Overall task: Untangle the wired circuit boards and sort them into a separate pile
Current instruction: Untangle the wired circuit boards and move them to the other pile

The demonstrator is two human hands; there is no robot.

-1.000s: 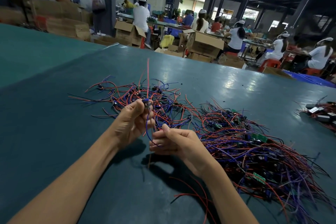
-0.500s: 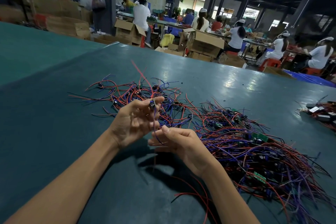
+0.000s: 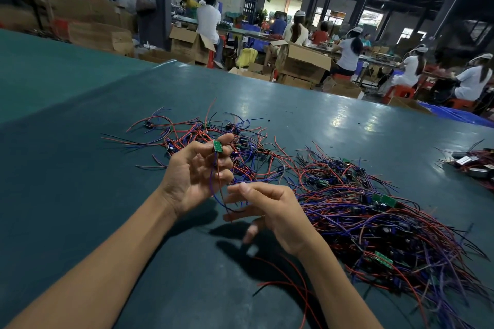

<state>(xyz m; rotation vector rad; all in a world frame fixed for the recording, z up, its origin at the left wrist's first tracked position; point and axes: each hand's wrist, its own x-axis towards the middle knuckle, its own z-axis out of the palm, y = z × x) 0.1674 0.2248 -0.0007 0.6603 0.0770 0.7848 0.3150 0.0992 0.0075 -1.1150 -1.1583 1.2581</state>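
Two hands are working in the head view, above the near middle of the tabletop. Your left hand is pinching one small green circuit board between thumb and fingertips, raised off the surface. Its red and blue wires are hanging in a loop towards your right hand, whose fingers are lying loose and spread, gripping nothing that I can make out (whether a fingertip is brushing the loop, I cannot tell).

The board is looking free of the heap, so the step in hand is, I judge, the setting down. You are best carrying it by the board's edges, not by the leads, and letting the wires trail straight so they are not hooking into neighbours.

The looser pile is lying just beyond your left hand, towards the far edge. The dense tangle is spreading from just beside your right hand to the near right corner, with several green boards showing in it. Lay this one well apart from that tangle. A smaller cluster of dark parts is sitting at the right edge.

As for containers, none is holding the boards; both piles are lying straight on the tabletop. Open cardboard boxes are standing beyond the far edge, and what is in them is hidden.
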